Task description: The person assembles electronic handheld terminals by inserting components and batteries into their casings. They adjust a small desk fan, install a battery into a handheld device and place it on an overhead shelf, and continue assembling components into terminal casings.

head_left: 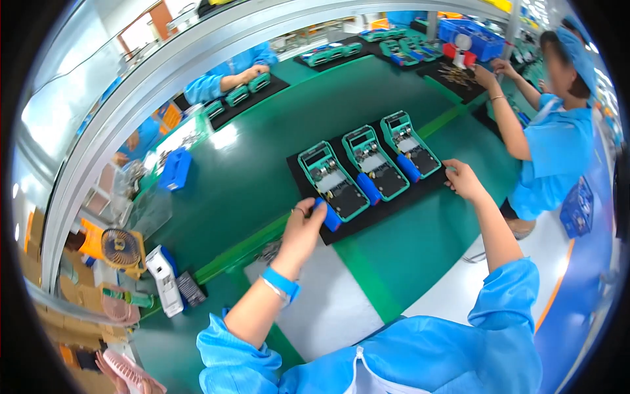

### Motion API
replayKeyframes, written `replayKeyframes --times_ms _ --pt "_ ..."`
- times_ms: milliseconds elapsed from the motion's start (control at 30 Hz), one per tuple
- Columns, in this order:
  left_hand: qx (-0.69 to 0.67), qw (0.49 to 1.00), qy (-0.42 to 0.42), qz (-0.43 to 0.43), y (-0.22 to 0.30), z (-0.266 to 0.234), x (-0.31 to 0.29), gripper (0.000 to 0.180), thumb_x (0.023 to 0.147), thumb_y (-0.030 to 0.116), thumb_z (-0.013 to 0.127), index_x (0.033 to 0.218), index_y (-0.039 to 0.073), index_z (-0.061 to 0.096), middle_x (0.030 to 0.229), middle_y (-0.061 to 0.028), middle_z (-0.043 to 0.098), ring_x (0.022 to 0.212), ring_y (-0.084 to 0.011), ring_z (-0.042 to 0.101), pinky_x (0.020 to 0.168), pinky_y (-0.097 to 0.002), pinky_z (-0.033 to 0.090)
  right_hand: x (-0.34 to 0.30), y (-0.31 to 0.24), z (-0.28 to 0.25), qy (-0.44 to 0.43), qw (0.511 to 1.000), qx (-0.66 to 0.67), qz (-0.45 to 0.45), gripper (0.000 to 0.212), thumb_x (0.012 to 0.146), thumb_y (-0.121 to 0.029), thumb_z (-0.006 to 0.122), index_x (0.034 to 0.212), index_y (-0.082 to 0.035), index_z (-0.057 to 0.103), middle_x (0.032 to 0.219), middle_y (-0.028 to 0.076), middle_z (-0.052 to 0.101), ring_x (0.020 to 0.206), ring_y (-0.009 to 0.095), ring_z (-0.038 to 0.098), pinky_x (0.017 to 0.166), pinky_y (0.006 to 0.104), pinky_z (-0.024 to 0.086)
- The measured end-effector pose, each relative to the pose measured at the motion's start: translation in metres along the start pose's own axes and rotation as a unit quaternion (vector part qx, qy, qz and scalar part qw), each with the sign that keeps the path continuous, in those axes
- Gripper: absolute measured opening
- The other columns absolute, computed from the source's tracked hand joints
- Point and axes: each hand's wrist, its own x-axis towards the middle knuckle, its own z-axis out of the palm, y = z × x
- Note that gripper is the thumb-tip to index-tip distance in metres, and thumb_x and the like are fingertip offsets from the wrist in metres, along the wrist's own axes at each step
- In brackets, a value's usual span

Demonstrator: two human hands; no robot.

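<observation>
Three green-framed device housings with exposed circuit boards, a left one, a middle one and a right one, lie in a row on a black mat. Beside each rests a blue wrapped block, one by the left housing, one by the middle, one by the right. My left hand is closed at the mat's left edge, its thumb by the left block. At the opposite edge, my right hand pinches the mat; its fingertips are partly hidden.
A green-topped bench spreads around the mat. A person in blue works at the right; another person's hands handle housings across the bench. At left are a blue tray, a small fan and a white device.
</observation>
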Motion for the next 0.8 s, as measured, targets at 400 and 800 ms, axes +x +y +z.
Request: replayKeyframes --times_ms 400,800 --pt "-0.254 0.93 -0.233 -0.13 0.019 -0.061 -0.011 0.069 0.098 0.044 0.057 0.152 0.01 0.03 0.147 -0.0131 0.04 0.132 -0.0264 0.044 0.103 -0.0446 0.044 -0.068 -0.066 0.057 0.246 0.918 -0.304 -0.072 0.045 0.087 -0.003 0.056 0.131 -0.002 0.052 0.125 0.028 0.054 0.116 0.045 0.053 0.098 0.0474 0.045" --pt "0.022 0.973 -0.148 0.174 0.013 -0.189 -0.074 0.067 0.092 0.026 0.063 0.147 0.0 0.036 0.149 -0.022 0.039 0.138 -0.036 0.038 0.114 -0.0434 0.032 -0.167 -0.181 0.209 0.097 0.913 -0.247 -0.309 0.084 0.072 -0.007 0.075 0.148 -0.01 0.04 0.158 0.017 0.025 0.144 0.041 0.022 0.117 0.053 0.019"
